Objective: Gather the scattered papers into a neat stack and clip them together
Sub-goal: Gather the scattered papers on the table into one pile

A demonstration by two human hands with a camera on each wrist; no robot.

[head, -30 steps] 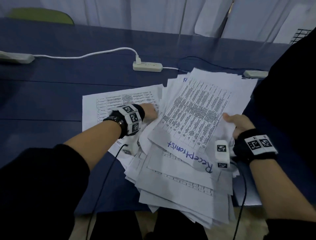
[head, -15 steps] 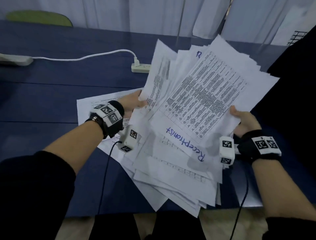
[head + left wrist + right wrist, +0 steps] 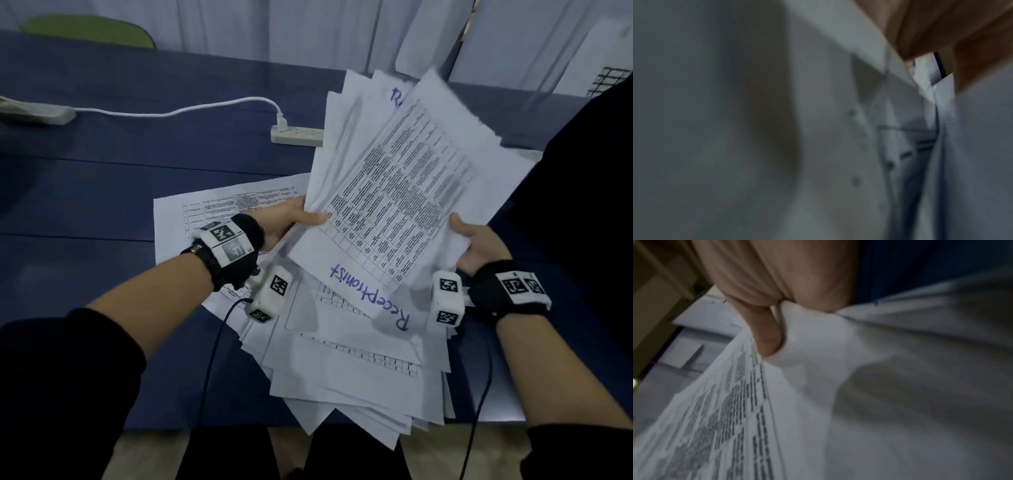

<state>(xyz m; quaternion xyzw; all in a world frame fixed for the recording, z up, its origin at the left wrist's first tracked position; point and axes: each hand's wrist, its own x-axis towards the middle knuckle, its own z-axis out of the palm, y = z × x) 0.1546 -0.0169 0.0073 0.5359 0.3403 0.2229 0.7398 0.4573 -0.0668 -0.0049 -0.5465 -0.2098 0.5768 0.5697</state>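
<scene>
Head view: left hand (image 3: 291,219) and right hand (image 3: 479,245) each grip a side of the fanned papers (image 3: 394,212), lifted between them — one sheet (image 3: 219,209) lies under the left wrist. Left wrist view: blurred paper. Right wrist view: thumb (image 3: 766,337) pinching the sheets — loose lower pages could slip out.

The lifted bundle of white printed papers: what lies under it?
Under the bundle: one printed sheet flat on the blue table, left part showing; whatever else lies beneath is covered.
</scene>
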